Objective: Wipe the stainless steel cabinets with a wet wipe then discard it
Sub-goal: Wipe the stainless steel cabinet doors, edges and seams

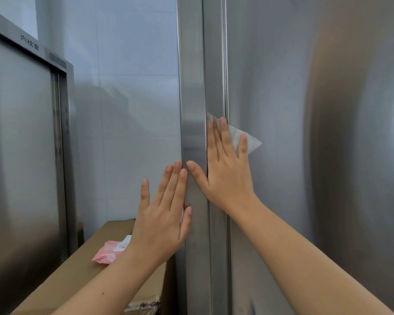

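A tall stainless steel cabinet (282,87) fills the right half of the view, its corner post (192,98) running top to bottom. My right hand (225,169) lies flat with straight fingers on the frame beside the door edge, pressing a white wet wipe (248,139) against the steel; the wipe sticks out past my fingertips to the right. My left hand (163,219) rests flat against the left face of the corner post, fingers straight, holding nothing.
A second steel cabinet (21,144) with a dark-framed door stands at the left. Between the two sits a cardboard box (77,269) with a pink wipe packet (110,250) on top. White tiled wall (127,98) lies behind.
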The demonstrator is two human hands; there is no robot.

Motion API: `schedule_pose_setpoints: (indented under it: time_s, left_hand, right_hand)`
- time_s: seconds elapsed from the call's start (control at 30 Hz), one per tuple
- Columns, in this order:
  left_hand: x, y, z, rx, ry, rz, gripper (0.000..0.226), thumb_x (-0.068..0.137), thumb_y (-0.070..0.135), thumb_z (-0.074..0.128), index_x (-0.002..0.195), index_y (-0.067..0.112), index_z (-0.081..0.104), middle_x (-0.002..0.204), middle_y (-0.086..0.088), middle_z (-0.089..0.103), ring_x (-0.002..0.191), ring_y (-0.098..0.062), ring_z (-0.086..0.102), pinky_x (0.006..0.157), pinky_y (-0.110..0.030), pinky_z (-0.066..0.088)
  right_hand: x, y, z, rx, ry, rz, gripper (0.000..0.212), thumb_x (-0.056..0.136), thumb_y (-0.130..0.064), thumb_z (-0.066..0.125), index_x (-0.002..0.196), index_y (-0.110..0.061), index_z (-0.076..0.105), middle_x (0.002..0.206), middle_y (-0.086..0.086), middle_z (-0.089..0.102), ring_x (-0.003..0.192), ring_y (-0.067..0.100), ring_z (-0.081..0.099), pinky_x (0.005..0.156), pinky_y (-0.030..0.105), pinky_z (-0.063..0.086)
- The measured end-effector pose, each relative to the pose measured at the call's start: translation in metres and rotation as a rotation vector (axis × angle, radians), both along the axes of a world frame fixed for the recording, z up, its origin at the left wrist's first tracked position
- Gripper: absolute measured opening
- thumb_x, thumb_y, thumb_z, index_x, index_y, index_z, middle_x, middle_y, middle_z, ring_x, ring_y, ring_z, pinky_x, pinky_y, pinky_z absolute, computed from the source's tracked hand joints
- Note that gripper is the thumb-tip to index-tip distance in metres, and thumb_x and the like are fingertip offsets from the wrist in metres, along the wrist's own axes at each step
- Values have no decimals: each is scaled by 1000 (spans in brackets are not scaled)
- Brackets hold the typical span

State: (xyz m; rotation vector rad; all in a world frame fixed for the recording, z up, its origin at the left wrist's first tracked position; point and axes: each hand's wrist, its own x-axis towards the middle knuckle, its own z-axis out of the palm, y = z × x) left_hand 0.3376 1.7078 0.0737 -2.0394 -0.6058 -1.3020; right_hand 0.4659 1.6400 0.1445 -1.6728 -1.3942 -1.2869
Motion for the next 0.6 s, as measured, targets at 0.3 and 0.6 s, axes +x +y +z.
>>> schedule_pose_setpoints:
  time_s: [0.3,0.6]
  left_hand:
    - [-6,1,2,36,37,45,62,92,32,30,146,6,15,154,-11,15,142,-24,12,111,-50,8]
    - [-6,4,2,7,36,6,62,93,32,30,147,7,14,155,-9,11,144,-22,9,113,-48,6]
  right_hand:
    - [2,-3,-15,40,14,34,76,92,-57,19,146,-5,14,155,12,13,141,37,3,114,50,3]
    - [5,-2,-11,49,-3,54,78,90,-59,20,146,-7,10,155,9,8,141,31,-5,113,48,-3]
